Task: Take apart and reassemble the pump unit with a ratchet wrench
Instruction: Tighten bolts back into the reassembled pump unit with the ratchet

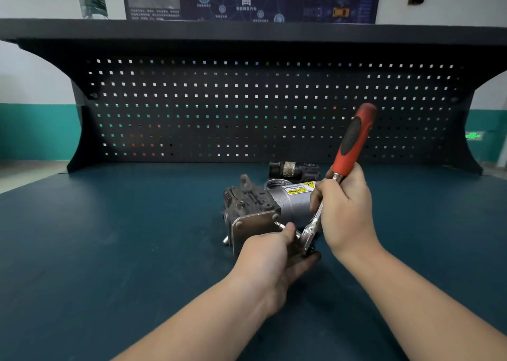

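Broad dark-teal workbench top (109,237) backed by a black perforated pegboard (247,108), wide bare surface on every side of the grey-and-black metal pump unit (263,209) lying near centre. Right hand (345,209) wrapped round the steel shank of the red-handled ratchet wrench (354,138), handle tilted up toward the pegboard. Left hand (274,253) curled round the wrench head at the pump's plate, fingers closed.

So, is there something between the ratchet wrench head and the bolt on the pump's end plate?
Nothing visible. The left hand steadies the ratchet wrench head at the pump unit; the right hand grips its shaft.

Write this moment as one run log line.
right hand: grips ratchet wrench | left hand: steadies wrench head | pump unit: on bench
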Motion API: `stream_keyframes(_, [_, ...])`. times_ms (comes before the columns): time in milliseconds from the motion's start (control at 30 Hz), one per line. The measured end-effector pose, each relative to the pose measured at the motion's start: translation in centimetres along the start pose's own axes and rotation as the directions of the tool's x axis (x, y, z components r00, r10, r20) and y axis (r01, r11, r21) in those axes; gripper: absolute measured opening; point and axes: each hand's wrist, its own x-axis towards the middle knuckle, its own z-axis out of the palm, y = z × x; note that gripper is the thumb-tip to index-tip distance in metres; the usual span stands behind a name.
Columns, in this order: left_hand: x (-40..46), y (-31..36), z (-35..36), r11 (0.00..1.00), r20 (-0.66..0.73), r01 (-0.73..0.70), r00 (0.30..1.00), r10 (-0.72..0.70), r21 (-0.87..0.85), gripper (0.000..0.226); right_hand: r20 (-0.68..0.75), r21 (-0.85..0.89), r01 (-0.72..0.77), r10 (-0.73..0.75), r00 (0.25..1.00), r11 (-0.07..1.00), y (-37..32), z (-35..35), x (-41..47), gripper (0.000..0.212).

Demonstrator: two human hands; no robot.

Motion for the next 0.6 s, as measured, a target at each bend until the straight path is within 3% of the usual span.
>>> stream_keyframes(333, [-0.30, 0.03, 0.14, 0.998, 0.040, -0.050, 0.998, 0.049, 0.022, 0.015, -0.016, 0.005, 0.054, -0.054, 0.998, 0.999, -0.60, -0.08, -0.03, 0.007])
stream_keyframes(600, [-0.47, 0.30, 0.15, 0.993, -0.011, -0.106, 0.994, 0.107, 0.054, 0.019, -0.016, -0.020, 0.025, -0.025, 1.000, 0.999, -0.78, -0.02, -0.14, 0.006])
